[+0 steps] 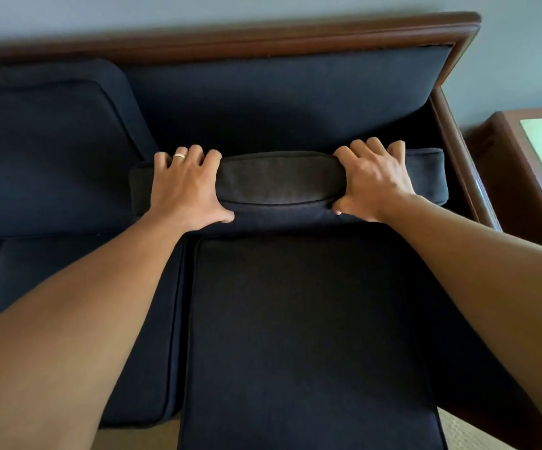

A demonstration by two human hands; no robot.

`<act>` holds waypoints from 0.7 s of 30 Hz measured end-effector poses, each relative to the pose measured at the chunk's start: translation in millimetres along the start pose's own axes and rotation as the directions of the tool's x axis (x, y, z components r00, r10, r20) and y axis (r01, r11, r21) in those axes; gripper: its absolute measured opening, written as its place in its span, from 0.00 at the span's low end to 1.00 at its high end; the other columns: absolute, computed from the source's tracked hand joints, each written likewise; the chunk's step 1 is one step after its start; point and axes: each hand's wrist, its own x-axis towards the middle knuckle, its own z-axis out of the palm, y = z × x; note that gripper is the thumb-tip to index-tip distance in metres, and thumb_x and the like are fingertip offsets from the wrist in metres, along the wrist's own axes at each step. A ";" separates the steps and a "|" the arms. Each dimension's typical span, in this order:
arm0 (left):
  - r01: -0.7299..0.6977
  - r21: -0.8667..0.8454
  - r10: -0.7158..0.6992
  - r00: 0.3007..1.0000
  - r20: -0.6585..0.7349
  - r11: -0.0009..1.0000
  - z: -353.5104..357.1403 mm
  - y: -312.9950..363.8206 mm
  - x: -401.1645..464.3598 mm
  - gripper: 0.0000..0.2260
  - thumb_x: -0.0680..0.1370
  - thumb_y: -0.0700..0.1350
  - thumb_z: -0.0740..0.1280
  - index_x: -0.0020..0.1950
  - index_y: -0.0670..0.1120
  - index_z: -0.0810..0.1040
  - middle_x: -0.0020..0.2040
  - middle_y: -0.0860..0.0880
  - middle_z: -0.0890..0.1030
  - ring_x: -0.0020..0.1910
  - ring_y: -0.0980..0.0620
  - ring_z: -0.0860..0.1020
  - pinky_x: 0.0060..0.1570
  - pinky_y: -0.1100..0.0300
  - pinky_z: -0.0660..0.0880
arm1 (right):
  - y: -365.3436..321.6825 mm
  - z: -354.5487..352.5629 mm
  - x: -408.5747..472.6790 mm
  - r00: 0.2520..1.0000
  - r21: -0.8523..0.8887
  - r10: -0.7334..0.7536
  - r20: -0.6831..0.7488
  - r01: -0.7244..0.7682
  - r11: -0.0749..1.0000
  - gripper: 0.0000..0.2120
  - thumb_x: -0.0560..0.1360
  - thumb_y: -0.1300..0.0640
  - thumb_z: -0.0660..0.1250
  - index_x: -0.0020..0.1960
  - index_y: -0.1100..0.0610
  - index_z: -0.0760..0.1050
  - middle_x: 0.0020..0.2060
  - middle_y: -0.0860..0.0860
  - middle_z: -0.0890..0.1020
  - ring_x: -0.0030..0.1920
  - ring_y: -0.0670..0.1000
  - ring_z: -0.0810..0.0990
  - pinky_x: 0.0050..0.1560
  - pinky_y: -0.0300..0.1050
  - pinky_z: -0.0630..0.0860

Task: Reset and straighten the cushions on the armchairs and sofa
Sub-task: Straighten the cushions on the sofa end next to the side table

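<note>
Grasping the dark back cushion [279,180] at mid-frame, the left hand [183,190] and right hand [373,180] each clench its upper edge above the seat cushion [305,336].

One head-worn view looks steeply down, close over the sofa [295,102] toward its backrest and the wall
</note>
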 end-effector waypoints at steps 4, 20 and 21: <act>0.002 0.008 -0.002 1.000 -0.007 1.000 -37.2 1.8 -2.8 0.44 0.59 0.68 0.78 0.69 0.48 0.70 0.62 0.43 0.76 0.62 0.39 0.74 0.62 0.41 0.66 | 6.6 -36.3 -7.3 1.000 -0.002 0.010 -0.021 -0.010 1.000 0.37 0.57 0.37 0.77 0.61 0.51 0.72 0.53 0.52 0.76 0.58 0.58 0.71 0.58 0.58 0.63; -0.032 -0.071 0.046 0.979 0.199 0.997 -90.8 16.2 34.0 0.47 0.60 0.65 0.76 0.76 0.52 0.66 0.68 0.46 0.73 0.67 0.40 0.71 0.65 0.41 0.66 | 47.4 -96.0 8.3 0.984 0.066 -0.002 0.179 -0.010 0.998 0.35 0.59 0.35 0.75 0.63 0.46 0.73 0.52 0.50 0.78 0.57 0.57 0.73 0.59 0.58 0.65; -0.016 -0.091 0.034 0.979 0.200 0.996 -84.7 15.3 38.9 0.48 0.61 0.64 0.76 0.77 0.52 0.64 0.69 0.46 0.73 0.68 0.40 0.70 0.66 0.41 0.66 | 48.3 -88.1 12.4 0.985 0.088 0.015 0.172 -0.030 0.996 0.37 0.60 0.35 0.74 0.65 0.46 0.71 0.55 0.51 0.78 0.59 0.58 0.72 0.60 0.59 0.64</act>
